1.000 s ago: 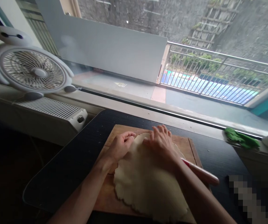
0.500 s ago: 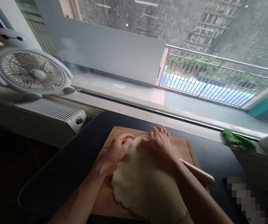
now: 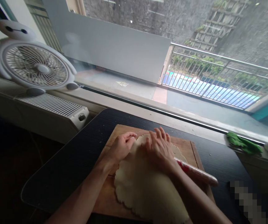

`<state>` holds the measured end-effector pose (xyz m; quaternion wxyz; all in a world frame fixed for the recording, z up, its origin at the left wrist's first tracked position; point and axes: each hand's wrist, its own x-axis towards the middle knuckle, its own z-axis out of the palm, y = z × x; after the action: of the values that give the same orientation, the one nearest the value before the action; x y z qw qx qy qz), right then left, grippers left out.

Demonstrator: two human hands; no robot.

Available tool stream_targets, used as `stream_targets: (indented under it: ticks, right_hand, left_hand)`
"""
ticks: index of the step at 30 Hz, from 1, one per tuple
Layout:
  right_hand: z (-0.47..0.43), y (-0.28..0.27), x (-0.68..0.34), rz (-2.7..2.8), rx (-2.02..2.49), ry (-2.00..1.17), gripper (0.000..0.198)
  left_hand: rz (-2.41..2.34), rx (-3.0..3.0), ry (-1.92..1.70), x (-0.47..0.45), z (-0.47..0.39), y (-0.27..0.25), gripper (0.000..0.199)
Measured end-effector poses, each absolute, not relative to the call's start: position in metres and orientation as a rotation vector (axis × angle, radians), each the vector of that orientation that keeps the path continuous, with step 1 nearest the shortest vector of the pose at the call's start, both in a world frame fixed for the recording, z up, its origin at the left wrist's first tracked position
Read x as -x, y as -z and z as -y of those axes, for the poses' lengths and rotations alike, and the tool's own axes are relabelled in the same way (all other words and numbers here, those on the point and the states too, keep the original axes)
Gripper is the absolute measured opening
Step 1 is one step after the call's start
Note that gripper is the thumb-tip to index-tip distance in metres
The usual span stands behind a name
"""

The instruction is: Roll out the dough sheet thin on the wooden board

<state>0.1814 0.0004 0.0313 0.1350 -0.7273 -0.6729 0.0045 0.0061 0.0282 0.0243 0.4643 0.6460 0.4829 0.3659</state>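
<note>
A wide, thin sheet of dough (image 3: 143, 183) with a ragged edge lies over a wooden board (image 3: 103, 202). At its upper left edge, my left hand (image 3: 122, 144) has thumb and fingers brought together on the dough's rim. My right hand (image 3: 159, 146) rests over the upper part of the sheet, fingers spread and slightly bent, palm down. Beneath my right wrist a rolling pin (image 3: 201, 175) sticks out to the right, one end past the board; the rest is hidden by my arm.
The board sits on a dark table (image 3: 73, 161) against a window sill. A white fan (image 3: 39, 67) stands on a radiator (image 3: 61, 104) to the left. A green cloth (image 3: 243, 143) lies on the sill at right. A blurred-out object (image 3: 246, 199) is at the table's right.
The view has shifted slightly. My right hand has drawn back a little, with its fingers lifting and spreading more, and more of the rolling pin shows. My left hand stays at the dough's edge.
</note>
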Motion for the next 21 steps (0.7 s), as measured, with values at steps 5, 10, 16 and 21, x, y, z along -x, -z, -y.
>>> stream_targets:
  ticks: [5,10,16,21]
  right_hand:
    - [-0.007,-0.033,-0.188,1.763,2.303,-0.144,0.043]
    - [0.008,-0.028,-0.178,1.929,2.103,-0.016,0.044]
    - [-0.003,-0.034,-0.184,1.731,2.314,-0.168,0.048]
    - [0.034,-0.025,-0.157,1.943,2.075,0.14,0.046]
  left_hand:
    - [-1.217,-1.604,-0.911,-0.006,-0.027,-0.024,0.03]
    - [-1.229,-1.621,-0.851,-0.006,-0.027,-0.024,0.032]
    - [-1.218,-1.635,-0.903,-0.005,-0.028,-0.02,0.032]
    - [-1.236,-1.623,-0.859,-0.006,-0.028,-0.021,0.034]
